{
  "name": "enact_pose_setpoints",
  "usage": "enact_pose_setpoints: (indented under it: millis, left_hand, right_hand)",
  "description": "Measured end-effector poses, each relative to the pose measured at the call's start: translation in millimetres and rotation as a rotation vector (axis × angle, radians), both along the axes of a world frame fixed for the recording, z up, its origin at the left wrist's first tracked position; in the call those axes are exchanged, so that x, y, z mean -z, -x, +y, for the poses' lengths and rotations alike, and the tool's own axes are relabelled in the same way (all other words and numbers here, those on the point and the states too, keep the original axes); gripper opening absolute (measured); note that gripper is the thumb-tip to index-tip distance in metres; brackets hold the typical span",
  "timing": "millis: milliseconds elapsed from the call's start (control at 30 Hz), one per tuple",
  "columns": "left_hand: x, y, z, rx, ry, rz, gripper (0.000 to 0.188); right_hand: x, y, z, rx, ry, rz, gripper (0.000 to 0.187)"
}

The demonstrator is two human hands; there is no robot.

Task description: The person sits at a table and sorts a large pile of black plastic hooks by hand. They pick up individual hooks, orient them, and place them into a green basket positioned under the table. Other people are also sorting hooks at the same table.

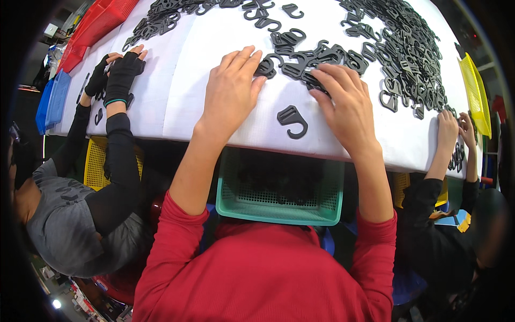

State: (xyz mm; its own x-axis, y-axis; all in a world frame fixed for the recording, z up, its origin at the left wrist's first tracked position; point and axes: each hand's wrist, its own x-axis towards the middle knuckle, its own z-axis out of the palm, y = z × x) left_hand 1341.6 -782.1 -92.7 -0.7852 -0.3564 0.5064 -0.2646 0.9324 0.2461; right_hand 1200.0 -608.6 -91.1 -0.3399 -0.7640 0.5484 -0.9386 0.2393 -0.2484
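My left hand [230, 91] lies on the white tabletop [188, 80] with its fingers stretched out and thumb apart. Its thumb and fingertips are beside a black plastic hook [265, 67]. Spread over the near edge of a small cluster of black hooks [322, 53] is my right hand [347, 104], open, its fingertips touching or just above them. One single hook [292, 121] rests between my hands, close to the table's near edge, its curved end toward me. What lies under my right fingers is partly hidden.
Below the table edge, a green basket [279, 213] holds dark pieces in shadow. A large hook pile [407, 53] spreads at right. Co-workers' gloved hands [120, 75] at left and bare hands [448, 129] at right are on the table. Red [94, 29], blue [56, 102] and yellow [475, 94] baskets stand at the sides.
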Motion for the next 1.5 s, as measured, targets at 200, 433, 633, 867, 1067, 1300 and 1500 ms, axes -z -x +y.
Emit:
enact_pose_setpoints:
  millis: [200, 433, 633, 867, 1067, 1300, 1500]
  left_hand:
    - [-5, -12, -7, 0.025, -0.219, -0.088, 0.029]
    - [-21, -26, 5, -0.09, -0.453, -0.059, 0.024]
    - [-3, 0, -10, 0.124, -0.058, -0.009, 0.03]
    - [1, -9, -10, 0.086, -0.14, -0.079, 0.03]
    - [-3, -29, -10, 0.021, -0.234, 0.039, 0.029]
    - [-3, -32, -3, 0.011, -0.3, 0.059, 0.037]
    - [-6, -37, 1, 0.067, -0.326, -0.035, 0.045]
  right_hand:
    - [4, 5, -23, -0.009, -0.061, 0.059, 0.033]
    - [1, 9, -41, -0.059, -0.13, 0.268, 0.017]
    - [-20, 10, -45, 0.128, 0.102, -0.047, 0.011]
    - [-20, 8, -27, -0.007, -0.067, -0.119, 0.02]
    - [-13, 14, -17, -0.024, -0.14, 0.16, 0.017]
    - [-26, 1, -38, 0.064, 0.077, -0.387, 0.014]
    - [-17, -1, -37, -0.014, 0.006, -0.3, 0.016]
